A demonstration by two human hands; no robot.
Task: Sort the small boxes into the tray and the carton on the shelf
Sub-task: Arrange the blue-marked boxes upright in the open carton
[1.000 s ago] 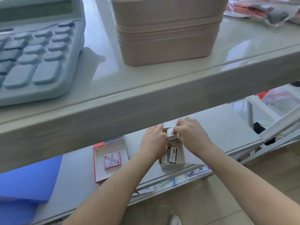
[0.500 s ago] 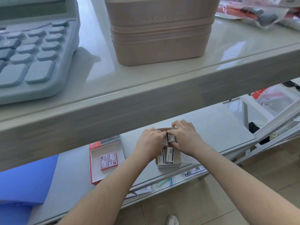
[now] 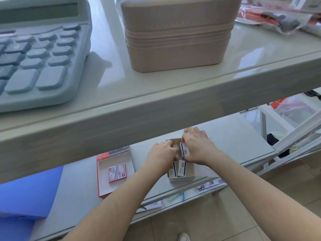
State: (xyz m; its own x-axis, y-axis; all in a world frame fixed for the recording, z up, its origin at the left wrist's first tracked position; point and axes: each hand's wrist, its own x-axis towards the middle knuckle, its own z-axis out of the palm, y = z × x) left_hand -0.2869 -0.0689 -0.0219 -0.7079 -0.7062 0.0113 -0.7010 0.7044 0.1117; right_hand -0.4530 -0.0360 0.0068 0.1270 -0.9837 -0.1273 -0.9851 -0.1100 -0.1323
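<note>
On the lower shelf stands a small white carton [image 3: 180,178] with two blue-and-white small boxes [image 3: 181,168] upright at its near end. My right hand [image 3: 198,146] grips another blue-and-white small box [image 3: 184,149] over the carton's far half. Beside it, my left hand [image 3: 160,154] reaches into the carton, fingers curled on something mostly hidden. To the left lies a red-edged tray [image 3: 104,185] holding two red-and-white small boxes [image 3: 117,172] flat.
The upper shelf's front edge [image 3: 156,119] overhangs the work area. It carries a blue calculator [image 3: 38,53], a beige case [image 3: 177,33] and bagged items [image 3: 278,16]. A blue folder [image 3: 27,193] lies at the lower shelf's left. Price labels line the shelf's front.
The small box in my right hand has turned from lying across to standing on edge inside the carton. My left hand stays pressed in beside it. The camera view shifted slightly.
</note>
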